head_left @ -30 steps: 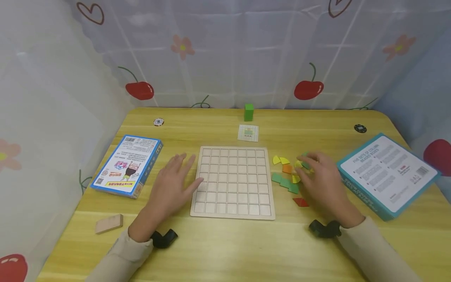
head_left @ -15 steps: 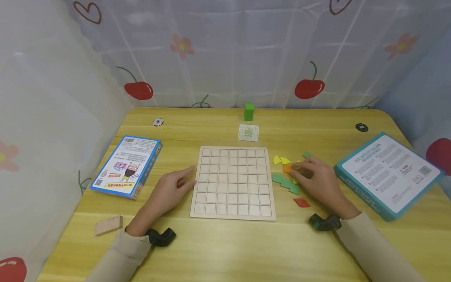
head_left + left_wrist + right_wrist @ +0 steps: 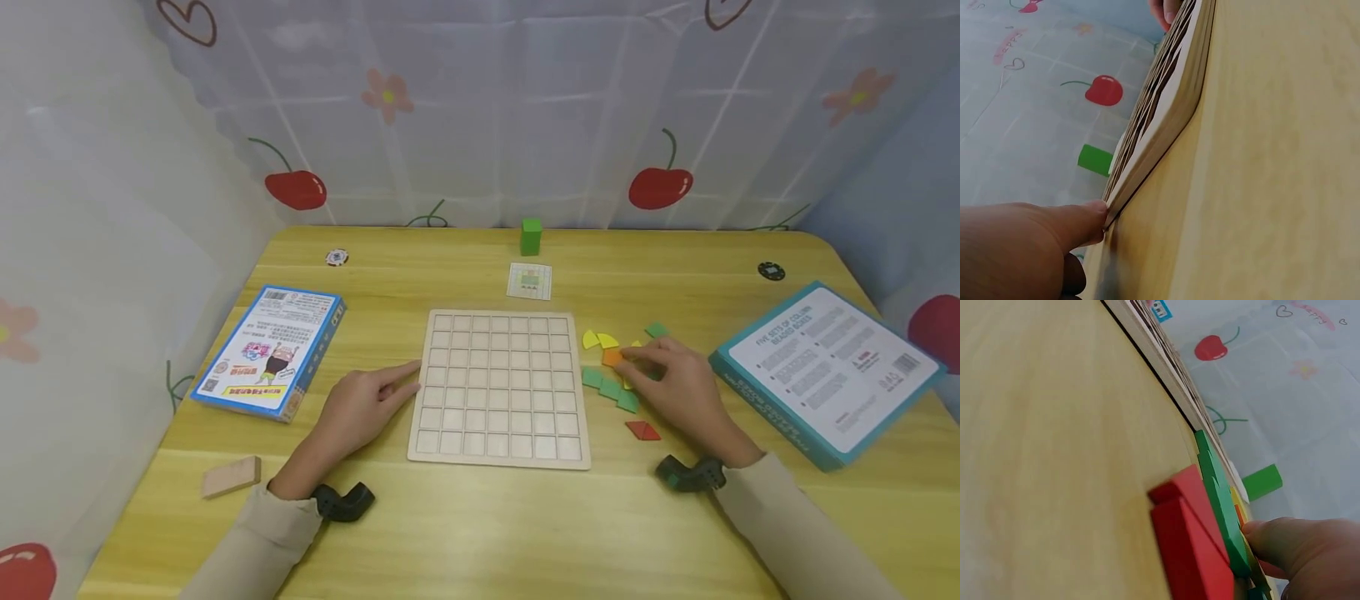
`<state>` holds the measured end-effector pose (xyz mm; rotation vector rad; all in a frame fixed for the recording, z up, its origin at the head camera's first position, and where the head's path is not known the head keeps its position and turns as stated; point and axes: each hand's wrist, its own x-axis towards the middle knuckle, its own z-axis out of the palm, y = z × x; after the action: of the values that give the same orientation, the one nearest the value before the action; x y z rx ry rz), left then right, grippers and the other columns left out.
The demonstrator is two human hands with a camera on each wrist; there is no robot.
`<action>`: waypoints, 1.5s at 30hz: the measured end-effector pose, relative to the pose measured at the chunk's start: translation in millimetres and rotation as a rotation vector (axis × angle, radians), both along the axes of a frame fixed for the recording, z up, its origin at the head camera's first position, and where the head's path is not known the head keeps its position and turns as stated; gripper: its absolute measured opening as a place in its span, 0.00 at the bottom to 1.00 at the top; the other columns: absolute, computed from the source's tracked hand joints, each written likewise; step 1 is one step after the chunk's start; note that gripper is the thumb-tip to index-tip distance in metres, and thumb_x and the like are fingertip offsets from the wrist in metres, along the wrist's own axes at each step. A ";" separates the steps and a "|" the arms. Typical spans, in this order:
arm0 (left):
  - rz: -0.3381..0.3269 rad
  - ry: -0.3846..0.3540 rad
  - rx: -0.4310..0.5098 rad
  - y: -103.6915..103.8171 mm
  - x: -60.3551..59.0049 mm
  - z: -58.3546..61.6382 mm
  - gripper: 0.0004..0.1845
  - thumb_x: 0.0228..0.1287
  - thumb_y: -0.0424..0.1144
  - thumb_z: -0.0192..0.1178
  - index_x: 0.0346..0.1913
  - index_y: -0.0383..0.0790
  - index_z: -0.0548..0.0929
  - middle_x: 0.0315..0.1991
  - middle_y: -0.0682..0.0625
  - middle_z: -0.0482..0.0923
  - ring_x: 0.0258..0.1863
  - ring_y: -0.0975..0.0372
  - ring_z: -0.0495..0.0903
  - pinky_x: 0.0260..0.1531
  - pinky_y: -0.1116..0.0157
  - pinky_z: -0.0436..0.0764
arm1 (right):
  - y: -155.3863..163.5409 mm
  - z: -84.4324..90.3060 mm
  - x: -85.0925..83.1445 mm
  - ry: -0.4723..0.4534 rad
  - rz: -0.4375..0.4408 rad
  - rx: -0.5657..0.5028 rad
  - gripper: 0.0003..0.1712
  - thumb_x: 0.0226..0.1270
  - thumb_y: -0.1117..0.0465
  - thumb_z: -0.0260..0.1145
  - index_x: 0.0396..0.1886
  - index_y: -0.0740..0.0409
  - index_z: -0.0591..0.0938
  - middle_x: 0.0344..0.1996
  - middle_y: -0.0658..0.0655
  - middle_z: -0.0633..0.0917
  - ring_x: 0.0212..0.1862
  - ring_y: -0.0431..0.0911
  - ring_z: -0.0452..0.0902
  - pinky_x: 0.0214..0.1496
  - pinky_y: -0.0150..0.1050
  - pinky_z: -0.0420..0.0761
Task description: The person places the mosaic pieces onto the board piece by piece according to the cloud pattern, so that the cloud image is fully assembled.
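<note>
Right of the board (image 3: 498, 387), right hand (image 3: 671, 382) pinches orange tile (image 3: 611, 357); lift straight. Left hand (image 3: 360, 408), fingers relaxed, steadies board edge.

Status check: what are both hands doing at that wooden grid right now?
Left hand touching grid board edge. Right hand pinching orange piece among coloured pieces. Nothing between piece and board.

Head view looked forward and down over the whole table (image 3: 480, 533). Both wrist views sat low at the tabletop, very close, facing the curtain (image 3: 1035, 75); all three shared the grid board (image 3: 498, 387) and green block (image 3: 530, 237).
</note>
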<state>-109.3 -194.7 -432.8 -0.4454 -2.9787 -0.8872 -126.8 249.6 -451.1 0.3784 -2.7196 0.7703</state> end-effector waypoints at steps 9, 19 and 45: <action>0.006 0.002 -0.004 -0.4 -0.9 -1.5 0.21 0.72 0.54 0.63 0.64 0.53 0.84 0.14 0.60 0.64 0.14 0.67 0.58 0.18 0.66 0.60 | -1.4 -1.4 -1.0 0.015 -0.009 0.007 0.15 0.63 0.52 0.78 0.45 0.55 0.92 0.23 0.47 0.74 0.25 0.43 0.64 0.24 0.39 0.62; 0.007 0.021 -0.004 -1.2 0.0 0.1 0.21 0.72 0.52 0.64 0.64 0.52 0.85 0.13 0.60 0.63 0.14 0.67 0.56 0.18 0.66 0.59 | -3.0 -1.8 -3.0 0.079 0.007 -0.016 0.14 0.60 0.54 0.80 0.42 0.56 0.92 0.22 0.46 0.75 0.25 0.42 0.65 0.24 0.36 0.63; 0.005 0.000 -0.008 0.7 -2.0 -1.3 0.22 0.72 0.54 0.64 0.64 0.53 0.84 0.13 0.59 0.62 0.14 0.67 0.55 0.18 0.66 0.58 | -17.0 21.2 -2.0 0.140 0.038 -0.015 0.15 0.59 0.58 0.80 0.45 0.59 0.91 0.21 0.47 0.70 0.26 0.41 0.63 0.23 0.35 0.62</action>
<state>-111.3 -194.0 -434.2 -0.4376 -2.9832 -0.8756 -128.8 232.6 -429.8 0.4633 -2.5821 0.7450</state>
